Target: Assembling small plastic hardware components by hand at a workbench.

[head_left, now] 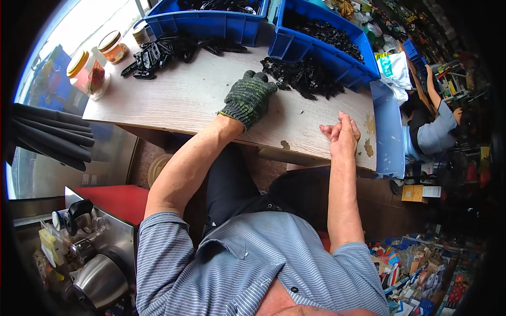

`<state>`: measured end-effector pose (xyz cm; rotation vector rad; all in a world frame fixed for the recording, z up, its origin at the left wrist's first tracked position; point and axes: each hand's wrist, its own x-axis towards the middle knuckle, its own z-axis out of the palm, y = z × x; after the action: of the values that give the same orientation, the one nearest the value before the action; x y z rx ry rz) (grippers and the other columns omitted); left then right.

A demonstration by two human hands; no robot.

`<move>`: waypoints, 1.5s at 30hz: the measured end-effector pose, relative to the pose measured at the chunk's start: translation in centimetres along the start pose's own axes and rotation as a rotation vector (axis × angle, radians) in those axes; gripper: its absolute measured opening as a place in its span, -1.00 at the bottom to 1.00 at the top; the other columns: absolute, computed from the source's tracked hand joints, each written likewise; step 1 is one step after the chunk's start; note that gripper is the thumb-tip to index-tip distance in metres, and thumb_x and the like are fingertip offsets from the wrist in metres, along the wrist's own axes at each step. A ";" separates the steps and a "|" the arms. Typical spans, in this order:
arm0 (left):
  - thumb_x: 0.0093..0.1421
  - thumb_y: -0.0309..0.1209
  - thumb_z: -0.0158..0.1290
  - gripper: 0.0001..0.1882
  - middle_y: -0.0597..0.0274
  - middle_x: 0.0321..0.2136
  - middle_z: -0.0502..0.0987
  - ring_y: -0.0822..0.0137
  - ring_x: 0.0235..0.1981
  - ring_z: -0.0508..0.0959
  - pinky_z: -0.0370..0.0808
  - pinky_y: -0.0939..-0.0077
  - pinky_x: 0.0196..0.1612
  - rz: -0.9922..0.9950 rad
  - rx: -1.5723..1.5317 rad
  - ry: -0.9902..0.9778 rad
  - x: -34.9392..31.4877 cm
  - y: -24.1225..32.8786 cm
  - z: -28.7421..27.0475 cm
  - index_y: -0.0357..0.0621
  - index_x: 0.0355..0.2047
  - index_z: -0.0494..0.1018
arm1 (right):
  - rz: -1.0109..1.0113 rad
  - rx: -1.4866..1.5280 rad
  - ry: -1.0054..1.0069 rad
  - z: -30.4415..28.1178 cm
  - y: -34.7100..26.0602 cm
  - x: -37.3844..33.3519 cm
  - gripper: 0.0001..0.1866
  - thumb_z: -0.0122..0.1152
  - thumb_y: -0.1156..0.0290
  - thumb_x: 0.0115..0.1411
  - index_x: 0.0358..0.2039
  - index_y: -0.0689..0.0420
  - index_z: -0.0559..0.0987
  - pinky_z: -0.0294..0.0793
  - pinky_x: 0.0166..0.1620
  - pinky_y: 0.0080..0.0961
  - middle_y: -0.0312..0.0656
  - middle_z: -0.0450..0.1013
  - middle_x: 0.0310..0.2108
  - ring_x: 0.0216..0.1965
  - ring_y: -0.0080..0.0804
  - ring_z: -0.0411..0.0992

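My left hand (249,100), in a dark green and black knitted glove, rests on the light wood-grain table (184,108). Its fingers curl downward beside a heap of small black plastic parts (308,76). The tips are hidden, so whatever they hold, if anything, does not show. Bare and turned on its side, my right hand (343,136) hovers by the table's front right, fingers partly bent and apart, with nothing visible in them. Farther left on the tabletop lies a pile of longer black plastic pieces (158,53).
Two blue bins (205,26) (321,58) with black parts line the table's far side. Lidded jars (87,73) stand at the left. A light blue plastic panel (387,126) borders the right edge. Another person (437,129) is beyond it. A steel kettle (100,282) sits lower left.
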<state>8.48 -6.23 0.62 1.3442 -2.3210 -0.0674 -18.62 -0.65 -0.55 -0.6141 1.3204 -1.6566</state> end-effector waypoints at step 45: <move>0.15 -0.52 0.21 -0.71 0.12 -0.30 0.60 0.34 -0.35 0.60 0.57 0.47 -0.25 -0.594 -1.768 0.116 -3.3 4.1 1.7 -0.30 -0.11 0.49 | 0.036 -0.197 -0.584 6.1 2.2 -3.6 -0.76 0.40 0.45 0.15 -0.17 0.15 0.59 0.56 -0.46 -0.58 -0.42 0.41 -0.62 -0.68 -0.72 0.25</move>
<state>5.84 -1.61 -1.04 0.7925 -0.8221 -1.6372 -11.21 -0.60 -0.17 -1.0883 1.0531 -1.1903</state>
